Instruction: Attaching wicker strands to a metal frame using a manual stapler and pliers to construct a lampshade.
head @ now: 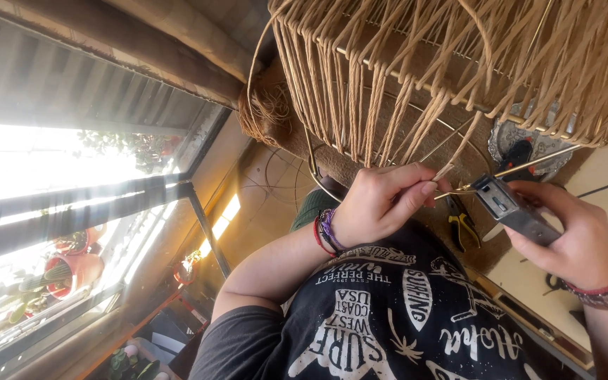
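Below the wire frame (416, 91): left hand (381, 204) pinches a paper cord (452, 158).
Right hand (578, 239): clamped on a metal stapler (515, 207).
Risk: cord likely slips if the pinch loosens.

Woven frame (459, 63) is hanging above both hands. Pliers (462, 225) are lying btwn them, w/ potted plants (72, 271) sitting far left by window.

Strong daylight is admitted through the window (72, 211) on the left, which is blown out with glare. The right side is evenly lit, sharp. Wide-angle bending is seen at edges.
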